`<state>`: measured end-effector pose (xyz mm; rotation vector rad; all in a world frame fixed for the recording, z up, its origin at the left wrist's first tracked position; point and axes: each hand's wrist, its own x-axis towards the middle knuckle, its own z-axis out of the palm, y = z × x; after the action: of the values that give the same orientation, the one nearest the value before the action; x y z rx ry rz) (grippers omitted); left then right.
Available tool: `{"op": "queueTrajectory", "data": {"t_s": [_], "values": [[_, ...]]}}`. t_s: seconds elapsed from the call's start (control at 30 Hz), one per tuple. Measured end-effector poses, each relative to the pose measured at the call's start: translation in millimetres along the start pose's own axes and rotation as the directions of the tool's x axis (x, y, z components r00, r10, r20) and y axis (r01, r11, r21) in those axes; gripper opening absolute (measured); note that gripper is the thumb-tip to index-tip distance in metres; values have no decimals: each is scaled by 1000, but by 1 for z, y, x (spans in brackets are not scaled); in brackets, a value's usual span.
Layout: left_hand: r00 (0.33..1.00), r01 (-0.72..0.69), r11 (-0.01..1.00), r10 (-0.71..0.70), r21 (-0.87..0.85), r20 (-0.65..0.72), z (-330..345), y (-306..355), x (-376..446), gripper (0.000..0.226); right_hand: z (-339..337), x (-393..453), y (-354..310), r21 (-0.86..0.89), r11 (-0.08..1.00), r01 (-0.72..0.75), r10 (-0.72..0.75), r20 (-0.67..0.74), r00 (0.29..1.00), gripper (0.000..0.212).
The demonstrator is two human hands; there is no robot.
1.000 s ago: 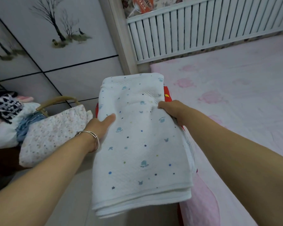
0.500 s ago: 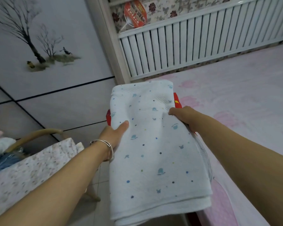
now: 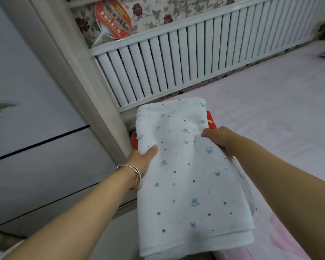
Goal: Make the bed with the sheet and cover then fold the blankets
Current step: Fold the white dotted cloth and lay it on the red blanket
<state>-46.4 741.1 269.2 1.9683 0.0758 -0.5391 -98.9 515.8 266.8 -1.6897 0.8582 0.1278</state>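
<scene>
Folded white blanket (image 3: 184, 177) now carried nearer the slatted headboard (image 3: 195, 59), over the pink bed (image 3: 270, 113) edge | left hand (image 3: 142, 160) grasps its left side, thumb on top | right hand (image 3: 217, 136) clutches its right edge | basket gone from view

Soft quilted cloth blanket (image 3: 188, 177), shiny metal bangle (image 3: 134, 170), painted slatted headboard (image 3: 195, 59)

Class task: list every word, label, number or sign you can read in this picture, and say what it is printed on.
Round red hand fan against the flowered wall: lines of light characters, too blurred to read.
White folded blanket held by the left hand and right hand: tiny lettering under the blue motifs, too small to read.
Red item beneath the blanket: a yellow mark, not legible.
Nothing else carries text.
</scene>
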Motion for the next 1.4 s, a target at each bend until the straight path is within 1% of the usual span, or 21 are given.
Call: {"op": "queueTrajectory", "data": {"t_s": [0.07, 0.17, 0.27, 0.43, 0.5, 0.63, 0.77, 0.83, 0.87, 0.9, 0.97, 1.03, 1.07, 1.2, 1.27, 1.33, 1.37, 1.4], "values": [[1000, 14, 1000, -14, -13, 7, 6, 15, 44, 50, -3, 40, -20, -1, 1000, -12, 12, -18, 1000, 34], [999, 30, 999, -28, -44, 39, 11, 34, 102, 45, -3, 93, -50, -17, 999, -40, 39, -51, 998, 38], [996, 68, 997, -66, -41, 64, 7, 51, 157, 34, 5, 144, -78, -28, 997, -72, 70, -51, 996, 44], [989, 69, 995, -60, -70, 133, 3, 71, 257, 21, 22, 229, -114, -9, 993, -114, 113, -82, 990, 49], [986, 97, 991, -83, -89, 144, 6, 77, 287, 26, 26, 260, -124, -30, 994, -101, 97, -100, 990, 46], [988, 123, 991, -117, -55, 98, 11, 85, 361, 49, 37, 326, -146, -15, 993, -113, 112, -91, 990, 42], [983, 153, 988, -152, -11, 101, 21, 94, 435, 52, 41, 397, -166, -3, 992, -127, 126, -95, 987, 37], [979, 168, 986, -168, 12, 111, 26, 101, 467, 59, 43, 432, -175, -3, 990, -144, 143, -77, 987, 40], [979, 176, 984, -175, -4, 108, 31, 106, 492, 61, 44, 458, -183, -5, 989, -146, 146, -60, 988, 43], [978, 188, 982, -185, -16, 101, 34, 108, 510, 60, 46, 476, -188, -15, 989, -147, 146, -55, 988, 45], [973, 214, 976, -210, -37, 93, 45, 115, 549, 46, 49, 522, -195, -67, 987, -144, 140, -59, 988, 48], [966, 246, 968, -240, -57, 96, 54, 119, 583, 34, 52, 562, -202, -111, 984, -138, 133, -58, 989, 46], [962, 262, 963, -255, -59, 100, 59, 119, 601, 32, 53, 583, -205, -123, 983, -139, 133, -58, 989, 44], [947, 322, 943, -318, -83, 50, 75, 111, 672, 53, 65, 665, -208, -153, 981, -123, 120, -30, 992, 36], [935, 354, 932, -352, -83, 38, 78, 102, 697, 62, 74, 693, -205, -152, 983, -105, 100, -40, 994, 38], [926, 378, 923, -377, -72, 34, 86, 88, 722, 55, 86, 726, -197, -188, 977, -99, 95, -32, 995, 47], [922, 388, 920, -388, -48, 18, 90, 80, 732, 51, 94, 741, -188, -227, 970, -91, 91, -13, 996, 52], [929, 370, 929, -370, 8, 8, 93, 72, 738, 52, 102, 750, -179, -279, 957, -81, 88, 12, 996, 55]]}}
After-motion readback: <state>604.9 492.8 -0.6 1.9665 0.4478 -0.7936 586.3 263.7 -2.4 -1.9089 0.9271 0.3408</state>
